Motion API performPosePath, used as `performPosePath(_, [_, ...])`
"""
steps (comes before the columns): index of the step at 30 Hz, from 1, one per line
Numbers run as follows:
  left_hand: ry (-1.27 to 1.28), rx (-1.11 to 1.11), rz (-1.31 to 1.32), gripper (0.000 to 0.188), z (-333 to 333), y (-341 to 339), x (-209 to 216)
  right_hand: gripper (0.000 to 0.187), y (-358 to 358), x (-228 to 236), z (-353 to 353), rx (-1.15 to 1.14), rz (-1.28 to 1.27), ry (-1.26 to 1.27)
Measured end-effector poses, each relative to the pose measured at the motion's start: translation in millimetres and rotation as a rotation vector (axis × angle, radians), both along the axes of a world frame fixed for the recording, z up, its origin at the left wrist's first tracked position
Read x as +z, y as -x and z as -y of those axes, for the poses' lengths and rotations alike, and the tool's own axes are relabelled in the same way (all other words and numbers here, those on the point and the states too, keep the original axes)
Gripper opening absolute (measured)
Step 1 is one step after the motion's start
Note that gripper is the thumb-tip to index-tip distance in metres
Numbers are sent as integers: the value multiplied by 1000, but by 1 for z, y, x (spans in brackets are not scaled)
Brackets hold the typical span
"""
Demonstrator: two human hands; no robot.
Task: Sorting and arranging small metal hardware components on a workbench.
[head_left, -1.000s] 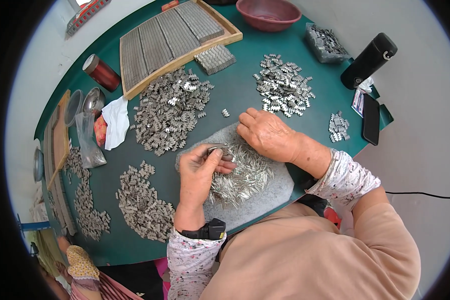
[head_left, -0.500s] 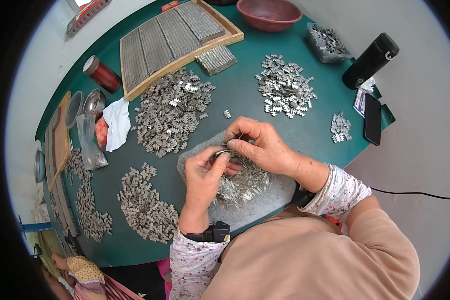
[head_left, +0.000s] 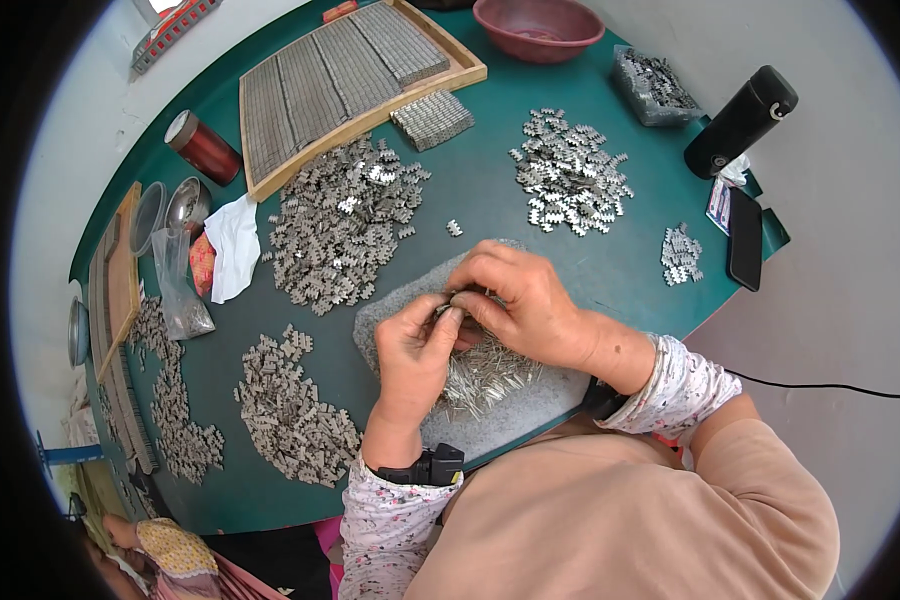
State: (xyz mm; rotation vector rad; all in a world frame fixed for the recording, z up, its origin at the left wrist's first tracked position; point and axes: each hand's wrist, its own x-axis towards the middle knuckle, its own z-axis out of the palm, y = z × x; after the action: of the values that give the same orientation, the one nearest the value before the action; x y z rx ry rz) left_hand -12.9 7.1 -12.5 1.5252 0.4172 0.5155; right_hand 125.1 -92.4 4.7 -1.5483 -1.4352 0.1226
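The left hand [head_left: 411, 350] and right hand [head_left: 530, 306] meet at the fingertips, any clamped item hidden, above loose silvery pins [head_left: 480, 385] on the grey mat [head_left: 550, 391] at the near side of the table [head_left: 465, 190], each pin probably light, stiff, slippery and best pinched mid-length

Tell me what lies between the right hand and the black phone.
In the head view, a small pile of metal pieces lies there, nearer the phone than the hand.
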Motion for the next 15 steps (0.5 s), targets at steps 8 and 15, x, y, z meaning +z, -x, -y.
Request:
performPosePath(8, [286, -76, 6, 14, -2, 2, 10, 23, -5, -3, 6, 71, 56, -112])
performPosePath(15, [402, -19, 53, 16, -3, 0, 6, 32, -2, 2, 11, 32, 227, -82])
